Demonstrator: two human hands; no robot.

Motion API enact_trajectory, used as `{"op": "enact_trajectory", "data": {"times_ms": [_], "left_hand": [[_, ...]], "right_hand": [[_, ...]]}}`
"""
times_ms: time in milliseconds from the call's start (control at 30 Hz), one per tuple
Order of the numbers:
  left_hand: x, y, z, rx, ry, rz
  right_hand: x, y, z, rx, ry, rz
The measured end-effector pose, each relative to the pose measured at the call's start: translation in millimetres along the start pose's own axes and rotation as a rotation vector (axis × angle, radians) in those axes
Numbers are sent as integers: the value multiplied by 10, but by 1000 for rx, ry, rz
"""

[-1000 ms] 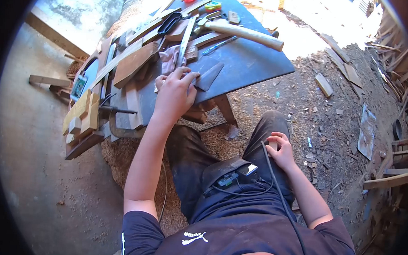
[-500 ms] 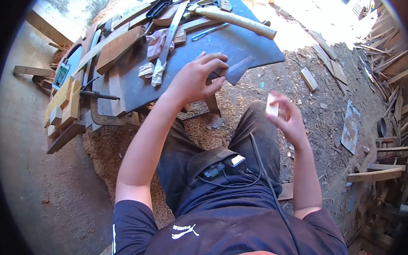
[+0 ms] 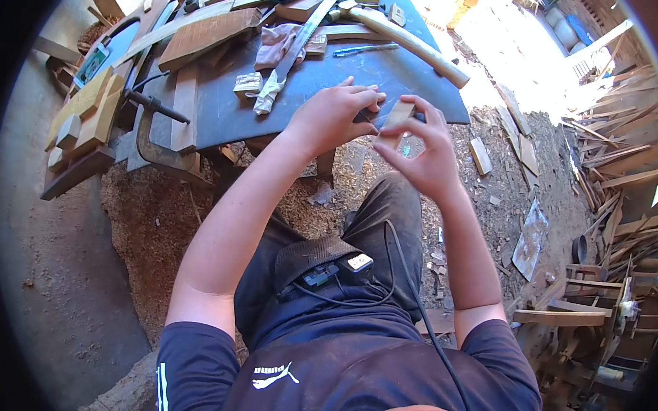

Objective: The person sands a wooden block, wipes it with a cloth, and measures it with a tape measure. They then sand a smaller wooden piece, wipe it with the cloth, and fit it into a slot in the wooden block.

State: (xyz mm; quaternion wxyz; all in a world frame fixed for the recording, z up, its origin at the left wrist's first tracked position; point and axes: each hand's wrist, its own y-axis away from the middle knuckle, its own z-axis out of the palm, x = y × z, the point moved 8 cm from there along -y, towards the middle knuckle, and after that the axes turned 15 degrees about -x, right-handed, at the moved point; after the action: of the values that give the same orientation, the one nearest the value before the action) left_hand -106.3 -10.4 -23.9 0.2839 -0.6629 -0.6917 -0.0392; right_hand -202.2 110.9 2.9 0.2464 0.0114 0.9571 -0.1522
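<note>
My right hand (image 3: 428,147) pinches a small light wooden block (image 3: 398,117) between thumb and fingers near the table's front edge. My left hand (image 3: 334,116) is just left of it, fingers curled and thumb below, closed on what looks like a thin dark sheet (image 3: 368,116); most of that sheet is hidden now. Behind my hands, on the dark tabletop (image 3: 233,128), lie a handsaw (image 3: 304,39) with a wrapped handle, a pink cloth (image 3: 276,44), a blue pen (image 3: 365,50) and a hammer (image 3: 417,46) with a wooden handle.
A C-clamp (image 3: 157,108) grips the table's left side beside stacked wood pieces (image 3: 91,114). Boards (image 3: 208,37) cover the table's back left. Wood scraps (image 3: 481,155) and shavings lie on the ground, and a lumber pile (image 3: 625,156) stands at the right.
My right hand has moved left and up with the wooden block, coming close to my left hand. The view has shifted, and less of the dark sheet shows.
</note>
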Motion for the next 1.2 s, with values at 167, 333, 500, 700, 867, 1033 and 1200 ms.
{"op": "enact_trajectory", "data": {"times_ms": [167, 333, 500, 700, 867, 1033, 1200], "left_hand": [[-1, 1, 25, -1, 17, -19], [-31, -4, 13, -6, 39, -18], [-33, 14, 14, 41, 11, -23], [6, 28, 24, 3, 48, -16], [62, 42, -62, 11, 26, 4], [98, 68, -108, 116, 35, 31], [14, 187, -351, 372, 92, -106]], "right_hand": [[282, -213, -105, 24, -34, 57], [135, -247, -61, -92, 12, -42], [123, -265, -8, -23, -2, -23], [458, -211, -168, 3, 72, 101], [-229, 221, -174, -151, 24, -60], [162, 939, 9, -101, -435, 138], [804, 1926, 671, 167, -1362, 646]]}}
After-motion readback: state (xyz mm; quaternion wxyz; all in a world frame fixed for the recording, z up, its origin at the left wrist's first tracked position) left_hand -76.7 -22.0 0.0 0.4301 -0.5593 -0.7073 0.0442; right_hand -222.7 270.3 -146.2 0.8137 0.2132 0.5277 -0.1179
